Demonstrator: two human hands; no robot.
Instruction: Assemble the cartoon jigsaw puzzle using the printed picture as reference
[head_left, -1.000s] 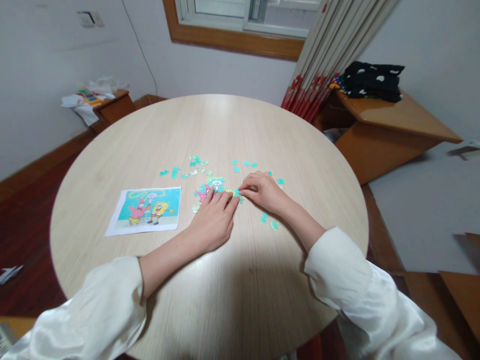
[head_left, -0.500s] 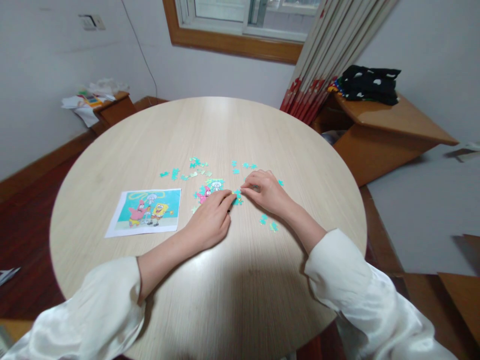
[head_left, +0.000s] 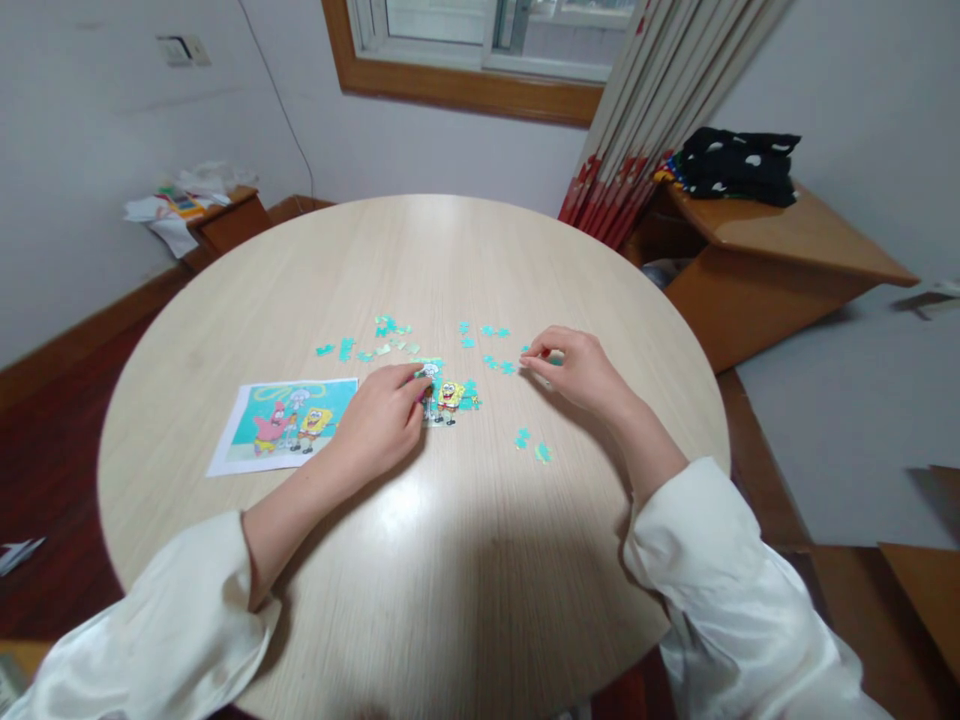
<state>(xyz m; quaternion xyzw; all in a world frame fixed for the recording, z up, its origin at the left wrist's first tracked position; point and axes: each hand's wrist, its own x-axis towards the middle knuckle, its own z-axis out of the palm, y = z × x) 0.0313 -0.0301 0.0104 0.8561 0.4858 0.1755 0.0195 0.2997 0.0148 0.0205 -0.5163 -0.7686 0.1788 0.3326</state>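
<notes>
A partly joined cartoon jigsaw (head_left: pixel 448 395) lies near the middle of the round wooden table (head_left: pixel 465 260). My left hand (head_left: pixel 379 420) rests on its left side, fingers curled and pressing down on the joined pieces. My right hand (head_left: pixel 579 368) is to the right of it, thumb and forefinger pinched on a small teal puzzle piece (head_left: pixel 541 353) at the table surface. Loose teal pieces (head_left: pixel 390 330) lie scattered behind the jigsaw, and two more (head_left: pixel 531 444) lie nearer to me. A printed reference picture (head_left: pixel 285 422) lies flat to the left of my left hand.
A low wooden stand (head_left: pixel 780 250) with folded black cloth (head_left: pixel 739 165) stands at the right, next to a hanging curtain (head_left: pixel 660 110). At the back left a small cabinet (head_left: pixel 225 215) carries papers. The window (head_left: pixel 487 40) is straight behind the table.
My left hand slid left along the jigsaw, uncovering the yellow figure. My right hand moved right, away from the jigsaw, to a loose teal piece.
</notes>
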